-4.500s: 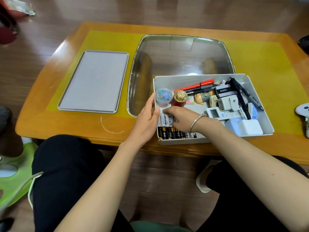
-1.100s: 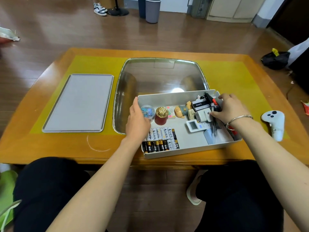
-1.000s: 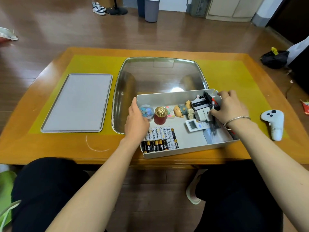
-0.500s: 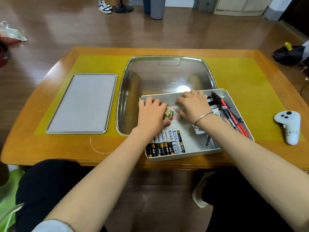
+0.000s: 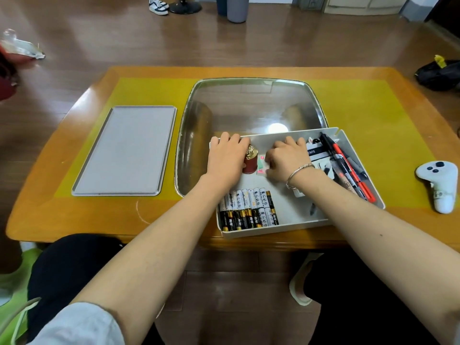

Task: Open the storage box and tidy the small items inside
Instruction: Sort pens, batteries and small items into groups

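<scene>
- The open storage box (image 5: 296,215), white and shallow, is being seen at the lower centre of the frame, sitting at the near edge of the wooden surface (image 5: 74,215).
- The left hand (image 5: 225,158) is being rested at the box's upper-left corner, fingers curled, touching a small red jar with a gold lid (image 5: 250,160); whether anything is being gripped cannot be told.
- The right hand (image 5: 286,159) is being held inside the box just right of the jar, fingers curled down over a small pink-and-green packet (image 5: 261,166); a real grip cannot be told.
- Batteries (image 5: 249,210) are lying in rows at the box's lower left.
- Red and black pens (image 5: 348,168) are lying along its right wall.
- The grey lid (image 5: 124,150) is lying at centre left, well apart from the box.
- A white controller (image 5: 439,185) is lying at the far right.
</scene>
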A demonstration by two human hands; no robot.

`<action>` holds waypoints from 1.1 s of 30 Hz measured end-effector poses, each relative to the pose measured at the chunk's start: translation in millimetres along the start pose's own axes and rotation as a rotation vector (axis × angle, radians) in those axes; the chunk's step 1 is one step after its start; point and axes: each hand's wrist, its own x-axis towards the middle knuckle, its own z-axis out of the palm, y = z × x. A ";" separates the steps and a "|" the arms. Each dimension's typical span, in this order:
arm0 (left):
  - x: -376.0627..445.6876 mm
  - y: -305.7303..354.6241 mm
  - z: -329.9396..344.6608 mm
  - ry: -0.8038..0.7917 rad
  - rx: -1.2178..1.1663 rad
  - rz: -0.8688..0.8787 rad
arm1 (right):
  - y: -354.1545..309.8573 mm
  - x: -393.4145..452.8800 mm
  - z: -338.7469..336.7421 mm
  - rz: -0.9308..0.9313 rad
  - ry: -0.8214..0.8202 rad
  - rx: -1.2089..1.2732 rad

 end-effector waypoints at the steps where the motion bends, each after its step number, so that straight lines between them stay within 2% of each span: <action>1: -0.5 -0.4 0.5 0.003 -0.002 0.004 | -1.7 0.1 1.2 0.003 -0.001 0.026; 11: -7.5 -3.3 0.8 0.007 -0.064 0.028 | -5.3 0.1 4.3 -0.005 -0.001 -0.024; 15: -18.1 -16.6 -3.1 0.031 -0.057 -0.036 | 1.2 -1.6 -1.5 -0.006 0.001 0.074; 18: -22.8 -23.6 -6.8 0.025 -0.049 -0.094 | -2.9 -1.0 -10.0 -0.090 0.067 0.209; 23: -21.8 -20.9 -11.0 -0.057 -0.013 -0.197 | -24.1 4.8 -15.7 -0.206 0.033 0.265; 28: -21.4 -18.5 -9.7 -0.139 -0.090 -0.252 | -26.3 9.4 -18.4 -0.119 -0.008 0.328; 33: -23.2 -18.2 -6.7 -0.178 -0.267 -0.297 | -32.3 7.4 -16.3 -0.048 0.031 0.363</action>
